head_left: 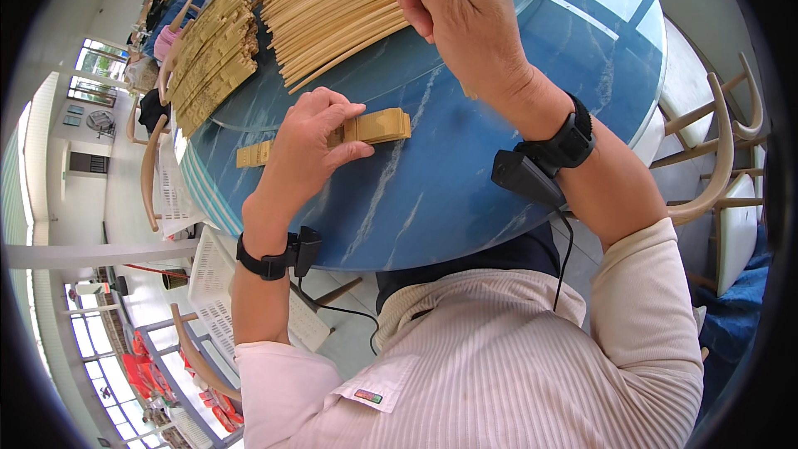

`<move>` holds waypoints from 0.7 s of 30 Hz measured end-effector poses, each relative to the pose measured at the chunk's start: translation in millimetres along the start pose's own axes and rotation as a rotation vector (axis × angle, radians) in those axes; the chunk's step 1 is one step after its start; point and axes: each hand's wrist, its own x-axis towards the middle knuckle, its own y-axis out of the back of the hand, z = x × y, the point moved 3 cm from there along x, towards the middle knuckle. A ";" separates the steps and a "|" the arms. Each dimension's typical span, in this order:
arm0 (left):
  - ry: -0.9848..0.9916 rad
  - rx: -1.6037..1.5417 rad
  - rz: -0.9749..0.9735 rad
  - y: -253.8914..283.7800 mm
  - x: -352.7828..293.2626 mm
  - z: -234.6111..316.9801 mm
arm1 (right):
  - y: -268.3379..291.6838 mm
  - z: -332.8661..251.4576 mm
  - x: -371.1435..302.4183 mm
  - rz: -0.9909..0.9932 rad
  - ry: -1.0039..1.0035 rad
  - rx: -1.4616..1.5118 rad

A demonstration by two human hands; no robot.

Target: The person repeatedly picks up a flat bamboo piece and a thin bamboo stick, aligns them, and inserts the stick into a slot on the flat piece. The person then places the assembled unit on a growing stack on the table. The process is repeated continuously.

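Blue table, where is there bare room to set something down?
On the blue table, the near middle is bare, between the left forearm, the yellow stack at the left hand and the right wristband. So is its right side, bordered by the right forearm. It is crowded far left, where pale sticks and a gold bundle lie.

Left hand (pixel 303 133): back upward, inside the near left edge of the table (pixel 449 224); thumb and forefinger curved toward each other. Left forearm (pixel 261 303): crossing that edge. Right hand (pixel 470 17): farther from it, fingers curled, tips partly out of view. Right forearm (pixel 619 187): slanting inward.
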 end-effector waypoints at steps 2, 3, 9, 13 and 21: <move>0.016 -0.031 -0.020 0.3 0.3 -1.1 | 3.1 12.7 3.1 -0.017 0.059 -0.217; 0.020 -0.046 -0.031 0.6 1.3 -1.3 | 4.7 15.3 4.0 -0.020 0.074 -0.247; 0.099 -0.230 0.026 11.0 -4.1 0.6 | 3.4 13.0 2.4 -0.127 -0.207 -0.279; 0.090 -0.157 0.107 28.9 0.0 16.0 | -6.3 6.0 -7.0 -0.349 -0.506 -0.298; -0.131 0.164 0.560 38.6 11.9 47.9 | -4.8 3.2 -3.5 -0.324 -0.552 -0.113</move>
